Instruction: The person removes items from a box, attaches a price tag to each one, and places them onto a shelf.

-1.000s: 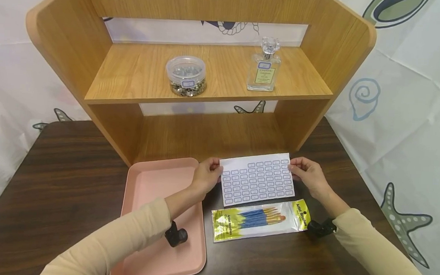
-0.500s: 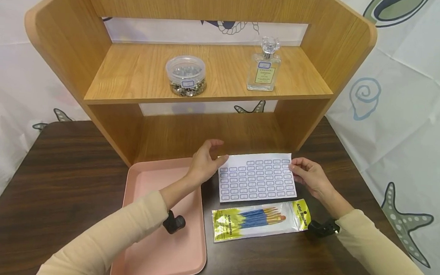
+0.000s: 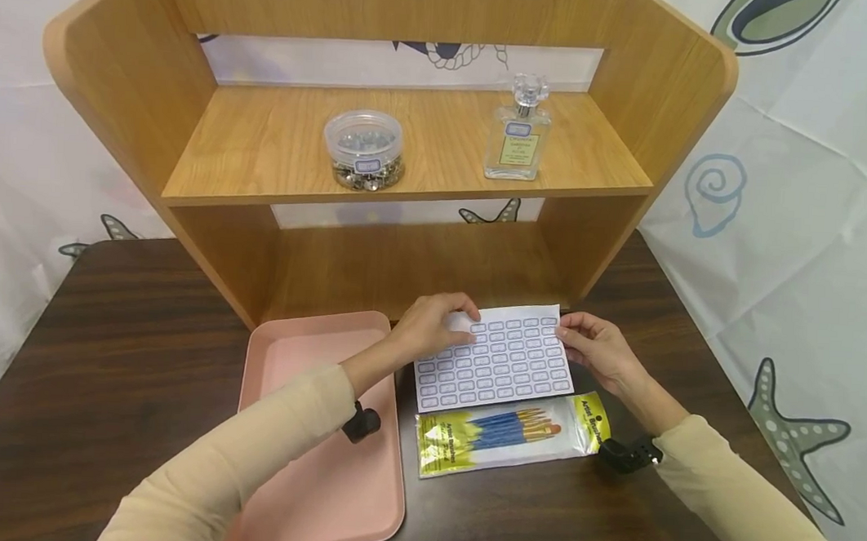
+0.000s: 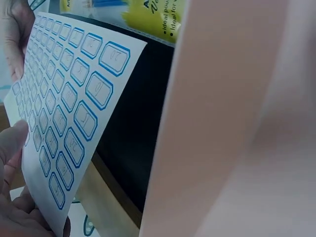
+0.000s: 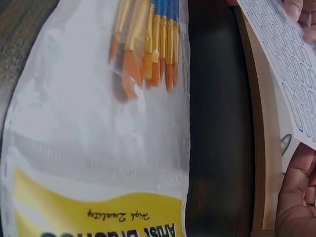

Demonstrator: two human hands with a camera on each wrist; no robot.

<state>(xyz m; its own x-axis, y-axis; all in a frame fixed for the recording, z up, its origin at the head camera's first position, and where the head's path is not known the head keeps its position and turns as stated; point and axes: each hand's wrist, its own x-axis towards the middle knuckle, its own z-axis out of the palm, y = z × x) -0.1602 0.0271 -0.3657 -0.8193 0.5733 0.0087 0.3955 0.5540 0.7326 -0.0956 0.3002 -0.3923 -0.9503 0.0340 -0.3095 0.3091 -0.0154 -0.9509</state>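
Note:
A white sheet of sticker labels [image 3: 502, 360], printed with rows of small blue-framed boxes, is held up tilted in the head view. My right hand [image 3: 594, 348] pinches its upper right edge between thumb and fingers. At the upper left of the sheet is my left hand [image 3: 434, 328], its thumb on the printed face beside the top row. Fingers of that hand [image 4: 24, 197] curl behind the sheet's edge in the left wrist view. Below the sheet lies a clear and yellow packet of artist brushes [image 3: 513, 434] with blue handles.
A pink tray [image 3: 318, 501] lies under the left forearm. Behind the hands stands a wooden shelf [image 3: 408, 196], bearing a round clear jar [image 3: 365, 148] of metal pieces and a glass perfume bottle [image 3: 517, 136], each with a blue-framed label. All stand on a dark wooden table [image 3: 105, 351].
My left hand let go of the sheet's left edge, lifted, then moved right onto its upper left part. The sheet shifted slightly left and down; my right hand keeps its pinch.

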